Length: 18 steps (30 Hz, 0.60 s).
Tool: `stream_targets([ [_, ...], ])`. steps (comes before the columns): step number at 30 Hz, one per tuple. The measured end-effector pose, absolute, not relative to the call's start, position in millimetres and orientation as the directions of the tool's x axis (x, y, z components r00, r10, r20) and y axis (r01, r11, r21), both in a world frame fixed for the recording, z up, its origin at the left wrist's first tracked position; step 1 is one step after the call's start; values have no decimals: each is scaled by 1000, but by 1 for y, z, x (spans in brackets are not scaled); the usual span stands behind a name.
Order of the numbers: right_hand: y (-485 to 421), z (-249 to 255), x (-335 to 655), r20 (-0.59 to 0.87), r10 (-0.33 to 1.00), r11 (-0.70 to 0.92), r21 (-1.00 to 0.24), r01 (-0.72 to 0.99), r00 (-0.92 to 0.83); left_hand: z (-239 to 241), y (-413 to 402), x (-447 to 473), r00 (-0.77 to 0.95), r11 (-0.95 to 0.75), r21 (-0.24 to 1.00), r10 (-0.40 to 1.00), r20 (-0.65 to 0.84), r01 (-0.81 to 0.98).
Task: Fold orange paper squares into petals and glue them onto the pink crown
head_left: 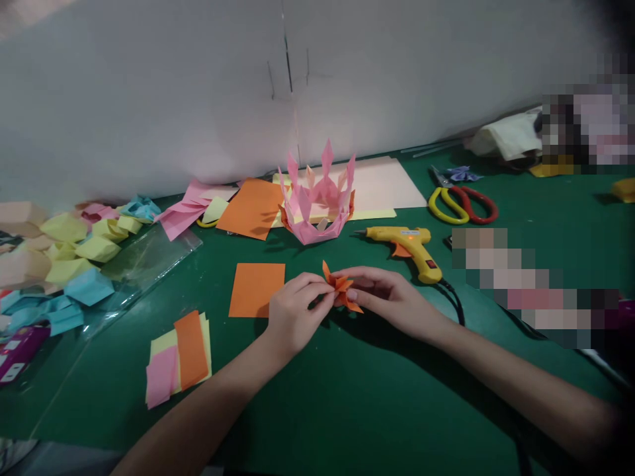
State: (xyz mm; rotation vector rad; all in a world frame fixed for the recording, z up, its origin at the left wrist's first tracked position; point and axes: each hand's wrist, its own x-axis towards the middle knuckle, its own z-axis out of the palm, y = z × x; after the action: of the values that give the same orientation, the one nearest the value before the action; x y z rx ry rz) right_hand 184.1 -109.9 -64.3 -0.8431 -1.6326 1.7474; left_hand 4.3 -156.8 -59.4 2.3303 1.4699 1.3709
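A small orange folded paper piece (342, 288) with pointed tips sits between both hands, just above the green table (347, 396). My left hand (292, 311) pinches its left side with thumb and fingers closed. My right hand (387, 297) grips its right side, fingers curled around it. An orange paper square (256, 289) lies flat just left of my left hand. A pink paper crown (317, 198) with tall points stands behind the hands.
A yellow glue gun (411, 248) lies right of the crown, its cord trailing by my right arm. Scissors (461, 203) rest at the back right. Paper strips (179, 357) lie front left. Several folded yellow, blue and pink pieces (79, 258) are heaped at left. A wall rises behind.
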Motion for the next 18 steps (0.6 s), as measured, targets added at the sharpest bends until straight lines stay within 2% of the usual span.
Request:
stream_targets([
  [9,-111,-61,184,-67,776,-78,-997,10,-627,-57,-157,6,2,-443,687,841,541,576],
  [18,-111,-65,183,-48,777,-66,-998,-5,-627,-55,-157,8,-87,-354,819,896,435,451],
])
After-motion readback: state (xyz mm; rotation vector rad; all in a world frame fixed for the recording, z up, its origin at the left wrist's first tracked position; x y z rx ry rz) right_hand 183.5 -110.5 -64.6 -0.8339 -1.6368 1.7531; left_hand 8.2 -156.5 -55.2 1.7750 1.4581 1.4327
